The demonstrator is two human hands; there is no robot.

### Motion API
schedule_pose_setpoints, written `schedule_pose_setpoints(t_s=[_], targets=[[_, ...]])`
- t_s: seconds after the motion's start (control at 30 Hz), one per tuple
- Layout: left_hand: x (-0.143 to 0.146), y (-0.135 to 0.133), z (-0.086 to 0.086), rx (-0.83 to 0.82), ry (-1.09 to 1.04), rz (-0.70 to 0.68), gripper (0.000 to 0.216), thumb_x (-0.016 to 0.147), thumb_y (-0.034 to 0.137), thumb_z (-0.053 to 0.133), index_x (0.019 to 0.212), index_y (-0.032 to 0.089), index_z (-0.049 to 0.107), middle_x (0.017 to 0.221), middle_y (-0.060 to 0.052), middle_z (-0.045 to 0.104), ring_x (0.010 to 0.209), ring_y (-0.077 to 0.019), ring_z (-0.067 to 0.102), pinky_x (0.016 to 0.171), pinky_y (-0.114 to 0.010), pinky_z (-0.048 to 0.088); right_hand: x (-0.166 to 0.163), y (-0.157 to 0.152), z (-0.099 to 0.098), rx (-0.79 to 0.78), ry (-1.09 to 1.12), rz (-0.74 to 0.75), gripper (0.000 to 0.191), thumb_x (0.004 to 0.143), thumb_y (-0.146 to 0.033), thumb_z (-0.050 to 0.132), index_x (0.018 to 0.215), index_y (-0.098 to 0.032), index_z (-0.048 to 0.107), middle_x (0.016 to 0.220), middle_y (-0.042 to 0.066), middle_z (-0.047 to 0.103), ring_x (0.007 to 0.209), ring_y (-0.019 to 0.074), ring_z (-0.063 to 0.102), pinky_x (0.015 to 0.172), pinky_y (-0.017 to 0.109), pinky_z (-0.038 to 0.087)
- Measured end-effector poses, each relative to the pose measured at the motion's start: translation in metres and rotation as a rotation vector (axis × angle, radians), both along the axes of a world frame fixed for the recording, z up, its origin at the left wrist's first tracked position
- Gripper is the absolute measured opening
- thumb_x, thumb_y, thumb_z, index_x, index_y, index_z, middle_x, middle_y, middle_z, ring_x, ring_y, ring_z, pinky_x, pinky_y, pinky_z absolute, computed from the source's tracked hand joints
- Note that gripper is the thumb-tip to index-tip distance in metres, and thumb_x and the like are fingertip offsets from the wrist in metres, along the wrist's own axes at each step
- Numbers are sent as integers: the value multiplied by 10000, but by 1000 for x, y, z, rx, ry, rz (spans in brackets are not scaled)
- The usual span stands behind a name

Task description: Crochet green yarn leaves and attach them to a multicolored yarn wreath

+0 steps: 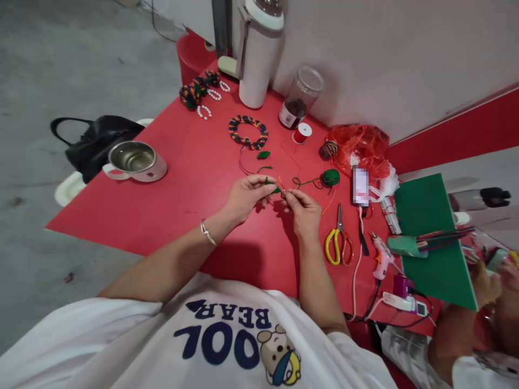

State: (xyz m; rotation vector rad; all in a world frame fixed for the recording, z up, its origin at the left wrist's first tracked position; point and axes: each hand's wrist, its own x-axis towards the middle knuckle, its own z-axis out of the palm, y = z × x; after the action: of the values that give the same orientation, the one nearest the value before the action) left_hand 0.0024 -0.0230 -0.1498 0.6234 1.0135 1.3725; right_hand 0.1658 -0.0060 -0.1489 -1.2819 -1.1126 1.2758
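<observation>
Between my two hands, above the red table, is a small green crocheted piece. My left hand pinches it from the left, fingers closed. At its right end my right hand is also closed, thumb against forefinger, around something small and thin that I cannot make out. Green yarn trails to a green yarn ball at the right. Just beyond my hands lie a green crocheted leaf and a short green strand. A multicoloured braided ring rests farther back.
Scissors, a pink glue gun and a phone with a cable lie to the right. A metal cup stands left. A tall white flask, jar and red thread spool stand behind. Another person's hand is at far right.
</observation>
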Motion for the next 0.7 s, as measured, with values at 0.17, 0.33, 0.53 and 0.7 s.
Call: schedule_pose_setpoints(t_s=[0.17, 0.33, 0.53, 0.7], targets=[[-6, 6, 2, -106, -137, 44, 365, 673, 303, 935, 916, 159, 705, 578, 21, 673, 400, -102, 559, 360, -199, 381, 5, 1, -2, 192, -168, -20, 191, 778, -390, 848, 895, -239, 847, 900, 28, 803, 786, 165, 727, 751, 322, 606], [-8, 6, 2, -164, -264, 63, 357, 638, 112, 900, 914, 153, 676, 707, -20, 757, 547, -127, 696, 460, -185, 495, 8, -1, 2, 388, -344, 7, 149, 864, -364, 778, 930, -259, 860, 918, 35, 789, 866, 176, 722, 850, 345, 600], [-10, 5, 7, -176, -279, 63, 302, 651, 102, 852, 874, 159, 655, 681, 2, 727, 533, -113, 673, 471, -187, 476, 7, -3, 2, 481, -391, 38, 137, 919, -364, 754, 964, -289, 859, 927, 31, 784, 867, 174, 714, 853, 336, 586], [-9, 6, 9, -171, -310, 93, 318, 639, 126, 851, 827, 178, 601, 695, 16, 704, 605, -129, 707, 496, -194, 475, 7, -3, 2, 481, -404, 32, 126, 929, -358, 742, 956, -303, 853, 936, 28, 771, 877, 179, 706, 887, 346, 580]])
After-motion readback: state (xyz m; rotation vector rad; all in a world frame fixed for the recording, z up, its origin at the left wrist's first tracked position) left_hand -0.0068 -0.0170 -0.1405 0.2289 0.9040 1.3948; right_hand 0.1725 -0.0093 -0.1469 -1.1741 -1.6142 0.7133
